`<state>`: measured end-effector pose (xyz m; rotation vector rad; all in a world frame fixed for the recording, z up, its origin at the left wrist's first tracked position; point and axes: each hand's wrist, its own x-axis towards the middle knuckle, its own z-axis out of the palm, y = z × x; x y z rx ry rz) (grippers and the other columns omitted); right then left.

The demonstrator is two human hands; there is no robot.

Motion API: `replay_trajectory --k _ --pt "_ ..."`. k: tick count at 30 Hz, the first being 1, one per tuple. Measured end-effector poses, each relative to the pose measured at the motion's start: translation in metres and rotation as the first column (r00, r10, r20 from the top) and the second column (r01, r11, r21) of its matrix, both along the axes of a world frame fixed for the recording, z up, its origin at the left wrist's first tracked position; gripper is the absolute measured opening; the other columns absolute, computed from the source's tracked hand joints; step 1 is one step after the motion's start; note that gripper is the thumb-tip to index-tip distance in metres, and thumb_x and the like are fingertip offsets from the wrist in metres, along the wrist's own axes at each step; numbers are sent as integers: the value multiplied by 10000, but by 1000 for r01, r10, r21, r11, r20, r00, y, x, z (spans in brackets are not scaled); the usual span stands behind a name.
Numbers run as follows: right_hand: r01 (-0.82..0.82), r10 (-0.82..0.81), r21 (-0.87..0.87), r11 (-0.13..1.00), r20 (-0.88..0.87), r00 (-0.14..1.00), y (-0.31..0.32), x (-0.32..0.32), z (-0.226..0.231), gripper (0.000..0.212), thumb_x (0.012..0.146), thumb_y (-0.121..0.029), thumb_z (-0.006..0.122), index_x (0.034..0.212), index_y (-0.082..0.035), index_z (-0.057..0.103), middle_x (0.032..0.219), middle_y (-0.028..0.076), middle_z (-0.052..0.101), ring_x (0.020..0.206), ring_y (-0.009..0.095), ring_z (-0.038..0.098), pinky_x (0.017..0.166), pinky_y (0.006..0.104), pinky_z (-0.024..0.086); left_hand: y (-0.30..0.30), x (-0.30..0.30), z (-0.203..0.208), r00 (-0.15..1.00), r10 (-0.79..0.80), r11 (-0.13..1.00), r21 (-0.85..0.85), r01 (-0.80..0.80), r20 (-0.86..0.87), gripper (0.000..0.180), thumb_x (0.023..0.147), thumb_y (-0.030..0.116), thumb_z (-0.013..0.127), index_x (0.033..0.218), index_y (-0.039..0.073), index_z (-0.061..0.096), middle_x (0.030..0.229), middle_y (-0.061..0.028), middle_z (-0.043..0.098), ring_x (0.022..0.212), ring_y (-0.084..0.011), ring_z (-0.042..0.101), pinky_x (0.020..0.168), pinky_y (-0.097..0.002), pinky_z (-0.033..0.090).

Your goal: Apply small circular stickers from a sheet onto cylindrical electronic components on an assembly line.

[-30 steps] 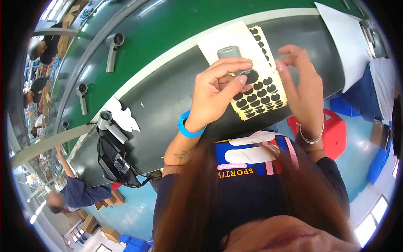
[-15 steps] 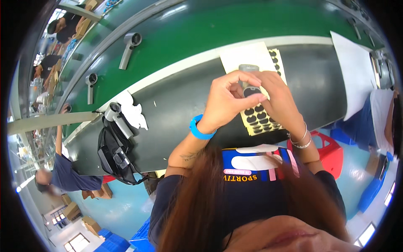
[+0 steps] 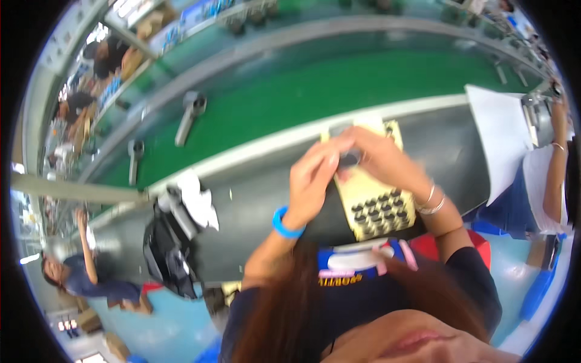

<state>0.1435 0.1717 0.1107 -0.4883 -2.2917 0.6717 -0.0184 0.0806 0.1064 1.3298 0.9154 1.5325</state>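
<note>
My left hand (image 3: 315, 180), with a blue wristband above it, and my right hand (image 3: 384, 162), with bangles at the wrist, come together over the work table. Between them is a grey thing with a dark round face, which looks like a handheld fan (image 3: 349, 159). Both hands are closed around it with fingertips nearly meeting; motion blur and the fingers hide most of it. Under and in front of the hands lies a pale yellow sheet (image 3: 376, 189) with rows of black stickers.
A dark work table (image 3: 260, 199) borders a green conveyor (image 3: 272, 100), where handheld fans (image 3: 189, 118) lie. To the left are a black bag (image 3: 166, 248), another fan (image 3: 181, 215) and crumpled white paper (image 3: 200, 202). A large white sheet (image 3: 493, 142) hangs at right. People work on both sides.
My view has tilted, so the table and conveyor sit lower in the picture. My hands have drawn closer over the fan, the left one now straighter. The person at left has shifted posture.
</note>
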Motion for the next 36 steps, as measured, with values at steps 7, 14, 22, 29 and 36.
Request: replay_trajectory --k 7,14,22,29,36 --pt "-56 48 25 998 247 968 -24 8 -1 283 800 -53 586 1071 -39 507 1020 142 577 790 374 632 595 450 530 -23 18 -7 991 120 992 -38 -118 59 205 804 -52 656 997 -3 604 1102 -118 568 763 -130 598 538 -223 493" --pt "-116 101 196 974 87 991 -31 -3 20 318 778 15 575 1086 -66 567 1109 86 582 854 326 642 660 403 549 -45 12 -9 989 102 985 128 -116 107 231 840 -53 648 1068 -37 615 1179 -136 555 973 -178 602 709 -277 557" --pt "-3 -63 419 908 143 988 59 -26 -5 337 754 60 543 1072 -45 582 1224 125 548 1061 312 587 878 393 498 -53 10 12 992 102 980 167 -112 72 187 912 -25 534 1065 -51 639 1138 -199 612 785 -212 657 684 -306 561" --pt "91 -452 719 689 329 829 156 -27 -71 333 786 -49 584 1118 -72 574 1375 152 444 1011 283 588 866 348 484 -71 5 26 995 95 970 226 -84 -40 177 898 -76 505 987 -59 657 1056 -184 640 762 -200 656 658 -286 558" --pt "84 -357 523 848 448 820 123 -17 -63 448 771 2 610 1207 -96 566 1453 162 352 1156 307 530 924 385 454 -66 3 24 991 111 973 209 -93 -76 185 900 -75 507 999 -56 662 1061 -178 640 769 -185 654 661 -274 555"
